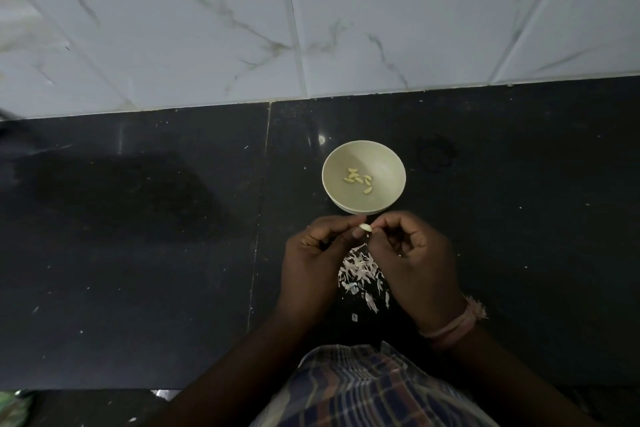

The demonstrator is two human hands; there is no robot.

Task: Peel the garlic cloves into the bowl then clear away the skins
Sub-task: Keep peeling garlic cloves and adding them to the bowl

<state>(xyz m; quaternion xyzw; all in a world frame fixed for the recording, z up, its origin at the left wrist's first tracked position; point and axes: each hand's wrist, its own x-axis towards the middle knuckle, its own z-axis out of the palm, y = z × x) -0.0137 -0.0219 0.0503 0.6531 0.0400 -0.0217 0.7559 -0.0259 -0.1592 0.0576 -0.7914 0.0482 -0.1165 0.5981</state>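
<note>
My left hand (311, 253) and right hand (412, 253) meet over the dark counter (138, 253), fingertips of both pinching one pale garlic clove (365, 227) between them. Below my hands lies a heap of papery skins (360, 270). Just beyond sits the bowl (388, 163), holding several peeled cloves (358, 178).
</note>
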